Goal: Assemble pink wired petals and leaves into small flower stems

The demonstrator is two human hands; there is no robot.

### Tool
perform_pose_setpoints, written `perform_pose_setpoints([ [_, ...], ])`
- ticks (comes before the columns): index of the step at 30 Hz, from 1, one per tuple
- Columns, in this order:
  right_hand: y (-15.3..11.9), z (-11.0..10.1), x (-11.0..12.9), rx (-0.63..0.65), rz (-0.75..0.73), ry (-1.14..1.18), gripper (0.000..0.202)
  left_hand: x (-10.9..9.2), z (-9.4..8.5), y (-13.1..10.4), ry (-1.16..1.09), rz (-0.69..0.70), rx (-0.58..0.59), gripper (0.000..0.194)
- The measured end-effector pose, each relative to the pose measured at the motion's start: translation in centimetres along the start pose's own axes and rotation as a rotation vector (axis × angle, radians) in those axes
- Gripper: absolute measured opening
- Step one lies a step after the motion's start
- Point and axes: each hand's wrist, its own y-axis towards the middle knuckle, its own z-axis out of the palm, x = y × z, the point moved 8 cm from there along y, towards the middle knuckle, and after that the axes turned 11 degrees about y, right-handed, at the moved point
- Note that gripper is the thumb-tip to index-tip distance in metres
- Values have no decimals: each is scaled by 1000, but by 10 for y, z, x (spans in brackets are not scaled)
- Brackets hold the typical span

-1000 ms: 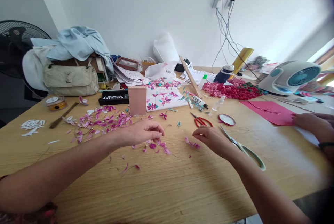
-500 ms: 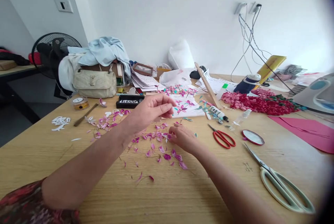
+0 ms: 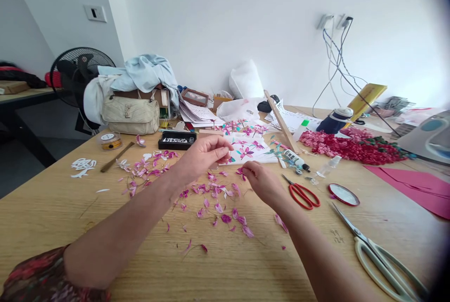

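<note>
My left hand (image 3: 207, 154) is raised over the middle of the table, thumb and fingertips drawn together in a pinch. Whatever sits between them is too small to make out. To its right, my right hand (image 3: 262, 179) is closed at the fingertips on a magenta petal (image 3: 241, 173). Loose pink and magenta petals (image 3: 218, 208), some on thin wires, lie scattered below and between both hands. Just beyond the hands, finished pink flowers with teal leaves (image 3: 245, 152) rest on a white sheet (image 3: 267, 155).
Red-handled scissors (image 3: 303, 195), a round red-rimmed dish (image 3: 343, 194) and large pale-handled shears (image 3: 378, 255) lie on the right. A glue tube (image 3: 294, 157) and a wooden strip (image 3: 284, 126) are behind. A black box (image 3: 176, 140) and a beige bag (image 3: 131, 115) stand at left.
My right hand has lifted from the petal pile and moved right and slightly away, now with a magenta petal at its fingertips. My left hand stays nearly in place. The view has tilted slightly.
</note>
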Motion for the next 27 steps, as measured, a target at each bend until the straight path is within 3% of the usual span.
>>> perform_pose_setpoints([
  [3, -8, -19, 9, -26, -16, 272, 24, 14, 5, 5, 267, -23, 10, 17],
  [7, -16, -23, 24, 46, -51, 507, 27, 22, 25, 3, 486, 44, 166, 21],
  [10, -15, -24, 31, 40, -60, 521, 28, 27, 31, 0, 455, 24, 221, 23],
  [14, -15, -26, 39, -8, -85, 466, 23, 29, 32, 0, 384, 10, 202, 22],
  [21, -28, -42, 60, -340, -268, 103, 24, 26, 28, 1, 412, 62, 33, 25],
  [27, -22, -37, 35, -205, -113, 438, 25, 25, 28, 1, 325, 58, 55, 25],
])
